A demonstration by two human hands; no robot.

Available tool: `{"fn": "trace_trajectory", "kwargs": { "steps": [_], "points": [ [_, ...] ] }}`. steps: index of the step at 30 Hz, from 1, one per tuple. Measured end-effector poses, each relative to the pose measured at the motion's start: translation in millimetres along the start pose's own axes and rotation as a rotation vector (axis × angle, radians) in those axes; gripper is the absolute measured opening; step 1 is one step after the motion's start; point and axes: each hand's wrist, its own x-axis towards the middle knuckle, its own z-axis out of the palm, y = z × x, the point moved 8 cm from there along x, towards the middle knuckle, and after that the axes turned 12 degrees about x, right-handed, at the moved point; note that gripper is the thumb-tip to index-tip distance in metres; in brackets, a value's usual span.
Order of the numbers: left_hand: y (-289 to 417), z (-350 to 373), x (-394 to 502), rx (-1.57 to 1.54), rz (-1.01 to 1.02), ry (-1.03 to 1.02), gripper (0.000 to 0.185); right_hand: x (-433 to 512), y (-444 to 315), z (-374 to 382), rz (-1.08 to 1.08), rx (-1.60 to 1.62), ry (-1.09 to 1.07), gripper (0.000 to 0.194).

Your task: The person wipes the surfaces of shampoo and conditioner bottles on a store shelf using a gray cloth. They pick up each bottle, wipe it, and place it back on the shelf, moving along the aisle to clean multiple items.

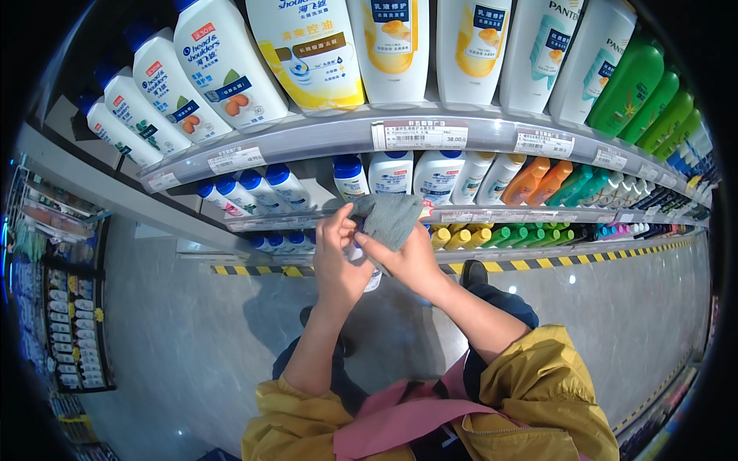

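My right hand (pixel 409 256) holds a grey cloth (pixel 393 218), with the thumb lying on top of it. The cloth is draped over the upper part of a white plastic bottle (pixel 373 281). My left hand (pixel 341 253) grips this bottle from the left side, its fingers curled upward near the cloth's edge. Most of the bottle is hidden by the hands and cloth; the lower end shows below my palms. Both hands are held in front of the middle shelf, near a row of white Head & Shoulders shampoo bottles (pixel 439 177) with blue caps.
Large shampoo bottles (pixel 389 57) line the upper shelf (pixel 323 128), whose front edge carries price tags (pixel 424 135). Yellow and green bottles (pixel 461 237) stand on the bottom shelf. Black-and-yellow tape (pixel 530 264) borders the shelf base on the floor. A stocked display rack (pixel 75 328) stands at the left.
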Motion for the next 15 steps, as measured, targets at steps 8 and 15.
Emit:
{"fn": "trace_trajectory", "kwargs": {
  "steps": [8, 15],
  "points": [
    [-7, 33, -7, -0.332, -0.193, -0.619, 0.055, 8, 3, -36, 0.097, 0.418, 0.312, 0.017],
    [-10, 56, -40, -0.762, -0.477, -1.007, 0.036, 9, 13, -45, 0.171, 0.602, 0.431, 0.025]
  ]
}}
